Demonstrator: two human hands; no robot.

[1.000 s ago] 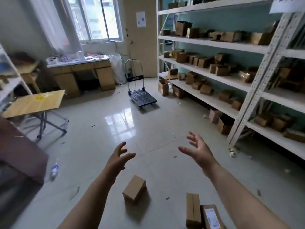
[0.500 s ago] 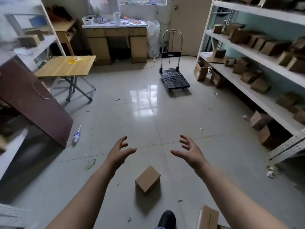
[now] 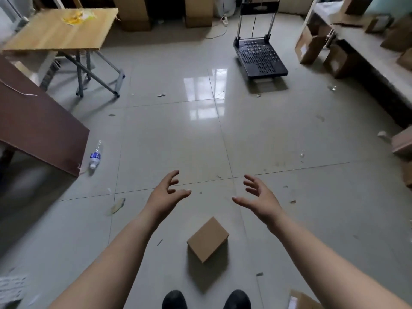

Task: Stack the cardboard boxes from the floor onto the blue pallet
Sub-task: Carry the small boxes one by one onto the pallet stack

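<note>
1. Grey tiled floor [image 3: 169, 134], glossy, with scattered litter; a plastic bottle [image 3: 95, 154] lies by a brown board [image 3: 38, 126].
2. Small cardboard box [image 3: 208, 239] sits on the floor, just ahead of two dark shoes [image 3: 206, 299].
3. Left hand [image 3: 166, 196] and right hand [image 3: 259, 198] are raised beyond the box, fingers spread, holding nothing.
4. Dark platform trolley [image 3: 259, 55] stands well apart, far across the floor.

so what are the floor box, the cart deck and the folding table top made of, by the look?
Floor box: plain brown cardboard, matte, creased edges.
Cart deck: dark, perforated, looks like moulded plastic; its handle frame looks like shiny metal tube.
Folding table top: wood-grain board, likely laminate; legs look like grey metal.
</note>
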